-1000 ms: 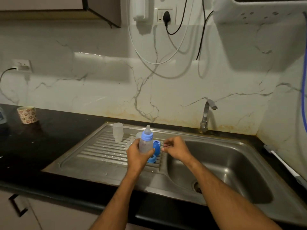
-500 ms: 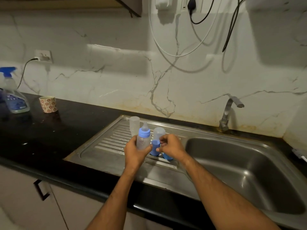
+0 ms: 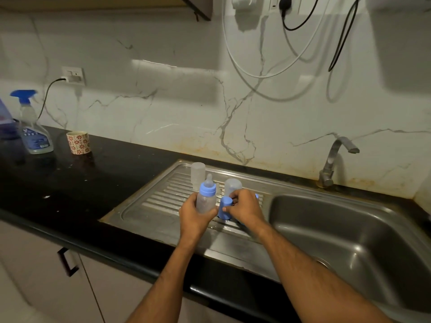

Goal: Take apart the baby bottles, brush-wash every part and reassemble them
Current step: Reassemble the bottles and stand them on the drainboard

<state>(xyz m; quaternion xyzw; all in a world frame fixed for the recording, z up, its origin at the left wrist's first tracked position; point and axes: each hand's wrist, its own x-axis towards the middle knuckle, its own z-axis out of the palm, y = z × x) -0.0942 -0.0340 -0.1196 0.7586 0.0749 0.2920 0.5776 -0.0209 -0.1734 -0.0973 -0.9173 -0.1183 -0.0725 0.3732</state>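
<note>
While the left hand (image 3: 194, 214) curls round its lower body, the baby bottle (image 3: 206, 198) stands over the ribbed steel draining board (image 3: 158, 201), a clear, slightly frosted cylinder with a pale blue screw collar and a translucent teat on top. Just beside it, the right hand (image 3: 245, 206) pinches a small blue cap (image 3: 225, 209) between thumb and curled fingers; the cap looks upright with its closed end up, its base at or near the board, though contact is hard to tell. Behind the hands a clear dome cover (image 3: 232, 186) and a second clear bottle body (image 3: 198, 172) stand on the board, and a sliver of another blue part (image 3: 256, 196) peeps out past the right knuckles, mostly hidden. The right hand blocks the view of whatever lies under it. To the right is the sink bowl (image 3: 349, 229) with a tap (image 3: 333, 159) at the marble wall; well apart on the black counter (image 3: 70, 183) to the left stand a flowered cup (image 3: 78, 142) and a spray bottle (image 3: 32, 127) with a blue trigger. The held bottle's long axis runs close to vertical, the teat pointing up and tilted slightly towards the wall.
</note>
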